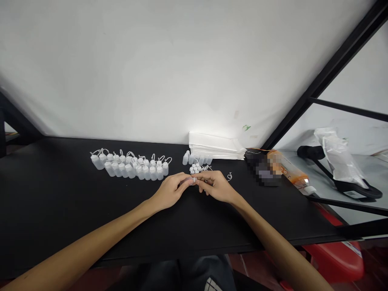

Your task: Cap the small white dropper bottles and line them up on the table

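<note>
Over the middle of the black table, my left hand (172,190) is closed round a small translucent bottle (185,181), mostly hidden by the fingers. My right hand (214,186) pinches the white cap (194,180) at the bottle's right end; fingertips of both hands nearly meet there. Just behind the hands lies a small pile of white caps (195,167) with thin loops. Several uncapped bottles (201,159) stand behind that pile. To the left, several capped bottles (130,169) stand in rows, many with white loops sticking up.
A stack of white sheets (212,144) lies against the wall. On the right are a blurred dark object (265,171) and an orange-labelled bottle (292,171) lying on its side. Black frame bars rise beyond them. A red stool (336,260) is below the table's right edge.
</note>
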Motion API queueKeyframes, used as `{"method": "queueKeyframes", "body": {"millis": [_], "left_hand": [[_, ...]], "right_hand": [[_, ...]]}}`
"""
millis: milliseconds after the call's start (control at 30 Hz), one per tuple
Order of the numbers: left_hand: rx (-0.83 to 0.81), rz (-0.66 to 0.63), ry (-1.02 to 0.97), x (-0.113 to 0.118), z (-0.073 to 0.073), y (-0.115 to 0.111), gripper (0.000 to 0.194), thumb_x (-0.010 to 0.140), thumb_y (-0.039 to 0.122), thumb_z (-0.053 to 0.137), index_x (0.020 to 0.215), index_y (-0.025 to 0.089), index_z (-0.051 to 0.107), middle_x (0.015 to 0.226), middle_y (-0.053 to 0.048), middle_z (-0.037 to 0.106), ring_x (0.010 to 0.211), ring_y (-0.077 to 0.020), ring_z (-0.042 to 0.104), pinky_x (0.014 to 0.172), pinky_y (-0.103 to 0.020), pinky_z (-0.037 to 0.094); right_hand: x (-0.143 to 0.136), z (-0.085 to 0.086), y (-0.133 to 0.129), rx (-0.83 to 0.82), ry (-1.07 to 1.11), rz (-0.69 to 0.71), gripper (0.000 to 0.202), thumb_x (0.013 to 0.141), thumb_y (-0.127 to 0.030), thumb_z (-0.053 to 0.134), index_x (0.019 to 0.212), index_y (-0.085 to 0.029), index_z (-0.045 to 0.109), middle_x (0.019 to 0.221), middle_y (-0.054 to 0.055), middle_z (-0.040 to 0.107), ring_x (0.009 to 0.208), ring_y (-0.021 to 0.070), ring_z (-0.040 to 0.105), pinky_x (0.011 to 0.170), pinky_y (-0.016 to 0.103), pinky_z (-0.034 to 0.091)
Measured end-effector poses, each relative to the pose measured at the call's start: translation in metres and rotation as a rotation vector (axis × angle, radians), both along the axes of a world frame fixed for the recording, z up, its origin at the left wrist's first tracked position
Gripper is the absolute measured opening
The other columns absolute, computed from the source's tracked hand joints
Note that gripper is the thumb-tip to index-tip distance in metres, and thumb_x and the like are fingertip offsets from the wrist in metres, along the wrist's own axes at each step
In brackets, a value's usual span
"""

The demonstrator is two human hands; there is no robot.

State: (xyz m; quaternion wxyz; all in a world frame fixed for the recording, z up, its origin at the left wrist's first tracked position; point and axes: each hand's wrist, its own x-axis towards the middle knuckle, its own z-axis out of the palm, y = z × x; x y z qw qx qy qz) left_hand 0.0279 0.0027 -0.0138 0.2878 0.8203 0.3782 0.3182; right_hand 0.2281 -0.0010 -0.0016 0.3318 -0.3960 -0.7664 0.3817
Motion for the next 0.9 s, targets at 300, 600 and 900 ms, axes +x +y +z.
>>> {"method": "queueKeyframes", "body": {"millis": [300, 600, 900], "left_hand": [[0.148, -0.010, -0.051, 0.002, -0.004, -0.007, 0.018, 0.092, 0.024, 0.055, 0.102, 0.018, 0.069, 0.091, -0.003, 0.062, 0.069, -0.0115, 0.055, 0.057, -0.021, 0.043], [0.194, 0.038, -0.080, 0.001, -0.005, -0.006, 0.020, 0.094, 0.026, 0.053, 0.104, 0.017, 0.068, 0.090, -0.003, 0.063, 0.061, -0.0089, 0.052, 0.054, -0.021, 0.042], [0.146, 0.052, -0.175, 0.001, -0.002, -0.008, 0.021, 0.092, 0.026, 0.056, 0.105, 0.014, 0.069, 0.086, -0.004, 0.063, 0.064, -0.0104, 0.054, 0.053, -0.021, 0.044]], "right_hand": [[-0.002, -0.004, 0.003, 0.014, 0.129, -0.030, 0.028, 0.089, -0.037, 0.057, 0.093, -0.014, 0.073, 0.073, 0.004, 0.065, 0.052, 0.0105, 0.060, 0.047, 0.022, 0.051], [-0.005, 0.002, -0.001, -0.098, 0.297, -0.016, 0.022, 0.086, -0.036, 0.063, 0.086, -0.013, 0.064, 0.067, 0.002, 0.063, 0.058, 0.0144, 0.064, 0.050, 0.025, 0.052], [-0.003, 0.006, -0.005, -0.118, 0.302, 0.000, 0.022, 0.083, -0.032, 0.067, 0.095, -0.013, 0.067, 0.070, 0.004, 0.066, 0.063, 0.0159, 0.065, 0.055, 0.028, 0.055]]}}
